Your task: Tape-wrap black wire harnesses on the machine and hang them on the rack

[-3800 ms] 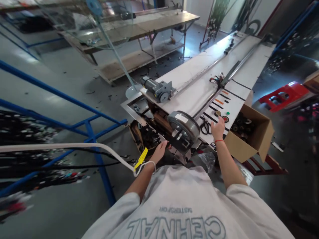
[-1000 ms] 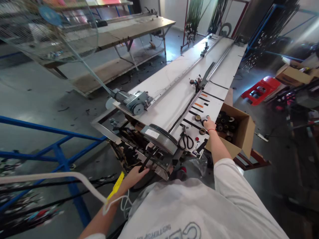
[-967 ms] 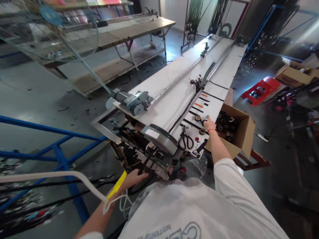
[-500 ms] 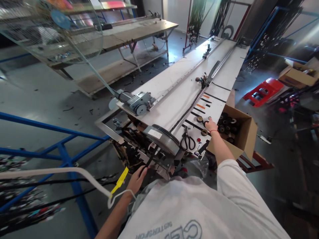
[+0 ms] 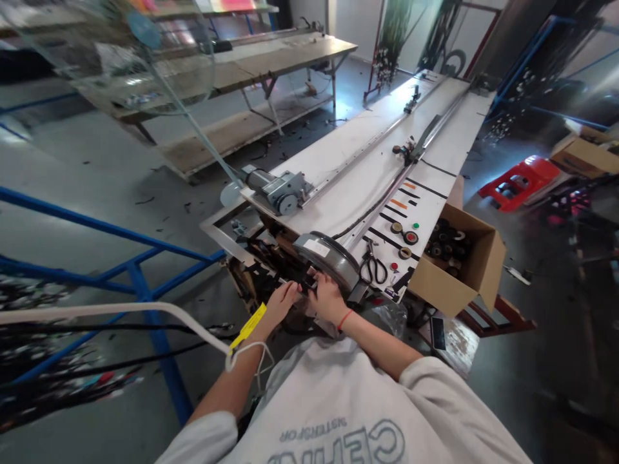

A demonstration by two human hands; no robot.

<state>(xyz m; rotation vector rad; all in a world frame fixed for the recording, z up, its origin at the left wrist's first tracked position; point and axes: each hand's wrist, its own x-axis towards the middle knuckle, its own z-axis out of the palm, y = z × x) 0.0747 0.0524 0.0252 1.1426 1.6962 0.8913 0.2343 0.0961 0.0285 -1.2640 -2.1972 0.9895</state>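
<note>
The person's left hand (image 5: 283, 301) and right hand (image 5: 329, 298) nearly meet at a dark, narrow piece (image 5: 308, 281) beside the round grey drum (image 5: 331, 255), fingers curled narrow, grip unclear. If the drum turns, fingertips this close could get pinched.

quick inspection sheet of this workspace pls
surface: white table, black strips across its near right side
job's things: wheel at the table's near end
clutter: scissors and tape rolls on the table
hands: left hand and right hand close together by the wheel, grip unclear
cables: white cable reaching the left wrist, yellow tag there
surroundings: open box and red stool right, blue frame left
</note>
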